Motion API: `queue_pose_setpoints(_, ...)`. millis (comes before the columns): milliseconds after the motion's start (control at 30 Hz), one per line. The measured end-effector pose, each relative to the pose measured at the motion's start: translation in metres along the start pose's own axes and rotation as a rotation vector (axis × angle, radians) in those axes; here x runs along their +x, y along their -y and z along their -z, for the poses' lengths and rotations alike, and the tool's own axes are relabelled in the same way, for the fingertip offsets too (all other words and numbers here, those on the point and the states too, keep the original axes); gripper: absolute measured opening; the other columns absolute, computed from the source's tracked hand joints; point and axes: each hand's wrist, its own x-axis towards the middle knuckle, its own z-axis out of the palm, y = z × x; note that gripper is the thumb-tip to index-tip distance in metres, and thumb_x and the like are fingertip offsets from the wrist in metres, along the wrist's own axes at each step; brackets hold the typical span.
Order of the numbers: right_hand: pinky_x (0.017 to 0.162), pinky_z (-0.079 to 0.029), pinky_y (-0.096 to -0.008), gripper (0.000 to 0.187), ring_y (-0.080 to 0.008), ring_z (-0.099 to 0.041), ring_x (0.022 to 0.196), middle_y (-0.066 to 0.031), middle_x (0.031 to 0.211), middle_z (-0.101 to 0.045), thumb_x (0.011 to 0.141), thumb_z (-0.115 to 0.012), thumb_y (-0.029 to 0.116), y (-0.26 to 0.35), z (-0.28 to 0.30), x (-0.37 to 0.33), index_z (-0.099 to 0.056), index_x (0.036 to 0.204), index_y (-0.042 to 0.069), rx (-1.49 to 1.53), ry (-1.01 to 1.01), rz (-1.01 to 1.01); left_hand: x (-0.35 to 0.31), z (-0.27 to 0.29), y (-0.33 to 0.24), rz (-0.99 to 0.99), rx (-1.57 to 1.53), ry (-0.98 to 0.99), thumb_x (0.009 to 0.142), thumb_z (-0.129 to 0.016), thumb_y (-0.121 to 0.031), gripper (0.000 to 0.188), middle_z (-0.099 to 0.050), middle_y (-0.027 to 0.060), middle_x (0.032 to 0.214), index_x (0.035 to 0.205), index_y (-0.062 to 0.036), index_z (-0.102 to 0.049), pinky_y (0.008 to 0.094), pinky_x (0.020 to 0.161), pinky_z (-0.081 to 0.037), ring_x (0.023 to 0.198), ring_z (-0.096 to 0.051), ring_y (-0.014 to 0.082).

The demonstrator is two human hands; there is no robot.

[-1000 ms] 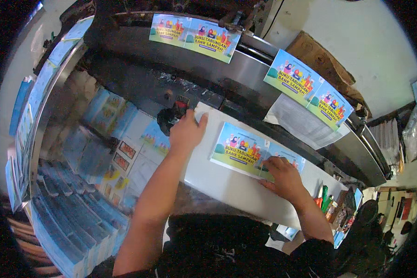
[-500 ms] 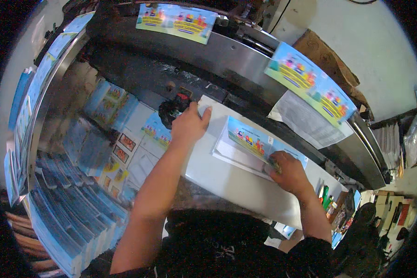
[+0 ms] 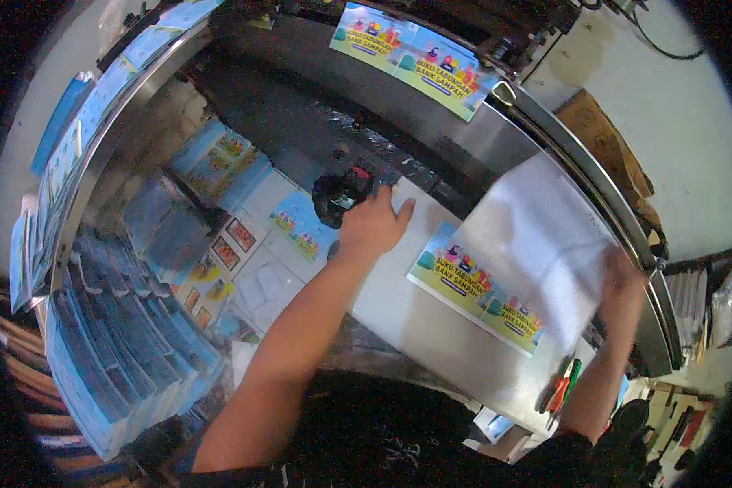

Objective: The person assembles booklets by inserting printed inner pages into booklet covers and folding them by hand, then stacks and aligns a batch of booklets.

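My left hand (image 3: 372, 226) rests on the far left corner of a white tabletop (image 3: 382, 297), thumb apart from the fingers, beside a bundle of black plastic (image 3: 330, 202). It holds nothing that I can see. At the right, my right hand (image 3: 622, 285) is smeared by motion and closed at the edge of a large white paper sheet (image 3: 529, 220). That sheet bends over the table and the metal rail. A colourful printed cover sheet (image 3: 464, 281) lies flat on the tabletop, partly under the white sheet.
A curved metal rail (image 3: 537, 130) runs behind the table, with another printed cover (image 3: 415, 57) on it. Stacked blue booklets (image 3: 130, 350) stand at the left. Orange and green-handled tools (image 3: 563, 389) lie at the table's right end. Cardboard (image 3: 602, 138) leans behind the rail.
My right hand has left the booklet on the table and moved right to the white sheet. The right-hand cover is gone from the rail. An opened-out cover now lies on the table.
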Motion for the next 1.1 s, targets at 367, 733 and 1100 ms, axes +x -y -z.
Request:
queue_pose_setpoints(367,0.094,-0.049,-0.0404,0.042,-0.0331,-0.061,0.110,-0.0152,0.117,-0.066,0.081,-0.056,-0.007,-0.038,-0.032,0.071,-0.068,0.118,0.010,-0.321,-0.399,0.499,0.002,0.000,0.000,-0.017,-0.017,-0.014,0.095,-0.045,-0.053,0.059,-0.069,0.0258,0.098,0.121,-0.0007,-0.053,0.0505,0.082,-0.054,0.092,-0.069,0.0408)
queue_pose_setpoints(733,0.096,-0.049,-0.0445,0.059,-0.0369,-0.058,0.110,-0.0152,0.120,-0.061,0.071,-0.082,0.027,0.032,-0.094,-0.070,-0.062,0.121,0.005,0.107,0.454,0.326,0.001,0.001,-0.004,0.016,0.009,0.022,0.095,-0.044,-0.057,0.061,-0.069,0.0259,0.103,0.120,-0.0020,-0.055,0.0534,0.084,-0.053,0.094,-0.067,0.0431)
queue_pose_setpoints(1100,0.092,-0.052,-0.0431,0.062,-0.0335,-0.059,0.111,-0.0151,0.119,-0.062,0.074,-0.077,0.030,0.029,-0.105,-0.078,-0.057,0.126,0.003,-0.098,0.431,0.564,0.002,-0.005,0.001,-0.056,0.006,-0.073,0.095,-0.046,-0.052,0.057,-0.069,0.0251,0.095,0.115,0.0001,-0.054,0.0523,0.077,-0.054,0.087,-0.069,0.0413)
